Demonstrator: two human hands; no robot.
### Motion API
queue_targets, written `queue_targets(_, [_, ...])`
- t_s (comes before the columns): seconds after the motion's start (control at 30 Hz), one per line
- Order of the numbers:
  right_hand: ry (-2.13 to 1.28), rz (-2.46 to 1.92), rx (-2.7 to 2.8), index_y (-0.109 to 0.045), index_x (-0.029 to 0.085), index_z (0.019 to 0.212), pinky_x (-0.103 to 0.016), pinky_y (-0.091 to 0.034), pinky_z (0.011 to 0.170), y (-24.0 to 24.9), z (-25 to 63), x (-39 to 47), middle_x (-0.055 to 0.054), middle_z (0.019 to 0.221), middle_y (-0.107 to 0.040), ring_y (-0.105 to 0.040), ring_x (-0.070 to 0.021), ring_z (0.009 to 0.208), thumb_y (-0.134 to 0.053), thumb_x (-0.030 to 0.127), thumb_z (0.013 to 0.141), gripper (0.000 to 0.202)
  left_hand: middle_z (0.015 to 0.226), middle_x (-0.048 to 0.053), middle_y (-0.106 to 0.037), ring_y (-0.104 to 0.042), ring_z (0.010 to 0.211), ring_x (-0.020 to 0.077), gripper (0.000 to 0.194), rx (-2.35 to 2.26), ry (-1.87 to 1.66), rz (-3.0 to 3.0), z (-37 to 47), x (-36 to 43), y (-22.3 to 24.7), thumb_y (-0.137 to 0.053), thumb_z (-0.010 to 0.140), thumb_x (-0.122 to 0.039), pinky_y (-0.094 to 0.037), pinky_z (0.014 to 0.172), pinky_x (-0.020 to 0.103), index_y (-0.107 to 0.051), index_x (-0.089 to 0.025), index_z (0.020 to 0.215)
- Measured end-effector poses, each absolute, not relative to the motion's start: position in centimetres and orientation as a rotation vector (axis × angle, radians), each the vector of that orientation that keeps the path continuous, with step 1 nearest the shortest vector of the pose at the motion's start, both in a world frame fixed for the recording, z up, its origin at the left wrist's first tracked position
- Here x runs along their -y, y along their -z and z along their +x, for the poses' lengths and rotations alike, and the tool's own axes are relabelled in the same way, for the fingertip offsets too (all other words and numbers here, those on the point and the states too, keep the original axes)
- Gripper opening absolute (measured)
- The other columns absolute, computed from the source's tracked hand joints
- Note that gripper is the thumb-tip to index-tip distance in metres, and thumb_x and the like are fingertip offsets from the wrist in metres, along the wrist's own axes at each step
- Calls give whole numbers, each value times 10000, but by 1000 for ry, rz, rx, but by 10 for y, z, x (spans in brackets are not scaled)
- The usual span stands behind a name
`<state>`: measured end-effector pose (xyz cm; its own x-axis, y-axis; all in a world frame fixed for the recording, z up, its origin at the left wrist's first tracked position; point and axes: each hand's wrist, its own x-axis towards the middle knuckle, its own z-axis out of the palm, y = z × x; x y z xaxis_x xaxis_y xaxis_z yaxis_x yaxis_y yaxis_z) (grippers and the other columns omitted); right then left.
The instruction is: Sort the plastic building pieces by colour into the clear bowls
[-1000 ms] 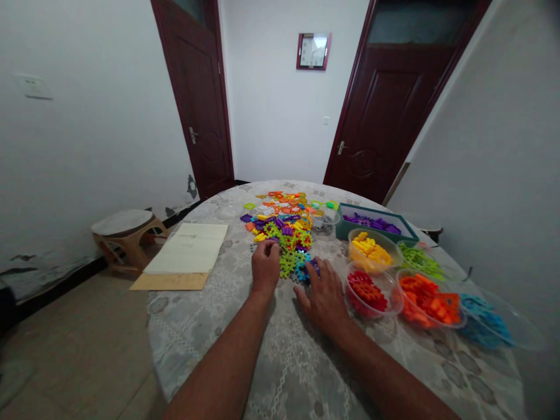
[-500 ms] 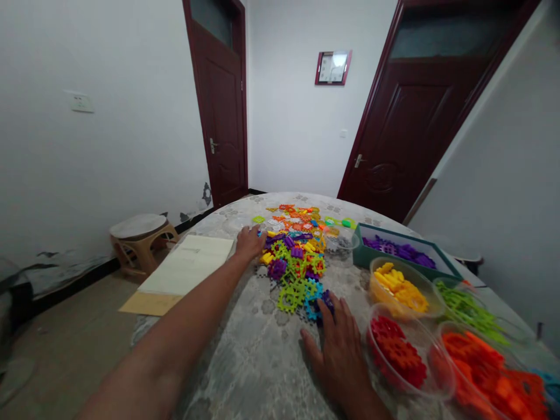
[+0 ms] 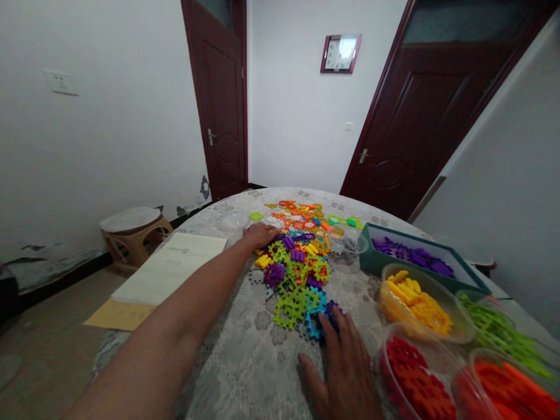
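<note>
The heap of coloured plastic pieces point(image 3: 297, 255) lies mid-counter point(image 3: 236, 361). Their teeth probably snag, so lifting each by its edge seems wise. The left hand point(image 3: 262, 234) reaches across, palm down, its grip hidden. The right hand point(image 3: 350, 373) lies released, fingers spread, tips at a dark purple piece point(image 3: 332, 307), beside the red pieces' tub point(image 3: 450, 361).

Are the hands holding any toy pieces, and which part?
I can't tell if the left hand, at the pile, holds any. The right hand is open beside a purple piece, not gripping it.
</note>
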<state>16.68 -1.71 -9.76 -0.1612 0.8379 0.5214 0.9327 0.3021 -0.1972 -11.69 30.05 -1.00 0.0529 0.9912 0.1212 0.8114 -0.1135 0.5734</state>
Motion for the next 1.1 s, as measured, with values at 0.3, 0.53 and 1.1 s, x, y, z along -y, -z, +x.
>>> queue_targets(0.3, [204,-1570,2079,-200,326,1718,-703,-478,1157,86,162,17,-136,1763,-313,-413,-445,1557,-649,597,971,912,1197,55,-820,-667,1262,316,432,-1705,-644,2125,-108,-266,13,-671,894,-688,-481,1024,364,-864,-356,1092])
queue_targets(0.53, [98,-1637,2017,-249,302,1690,-674,-381,1242,70,151,25,-148,1750,-325,-362,-414,1587,-627,553,983,840,1322,50,-785,-660,1304,305,457,-1751,-646,2128,-93,-211,16,-587,962,-657,-453,1110,388,-834,-341,1183])
queue_targets(1.1, [-108,-1618,2049,-441,188,1644,-640,-258,1289,48,147,29,-209,1728,-357,-313,-427,1603,-729,600,899,899,1327,187,-749,-615,1319,431,484,-2045,-815,1731,-32,-91,15,-509,988,-596,-421,1064,523,-764,-250,1212])
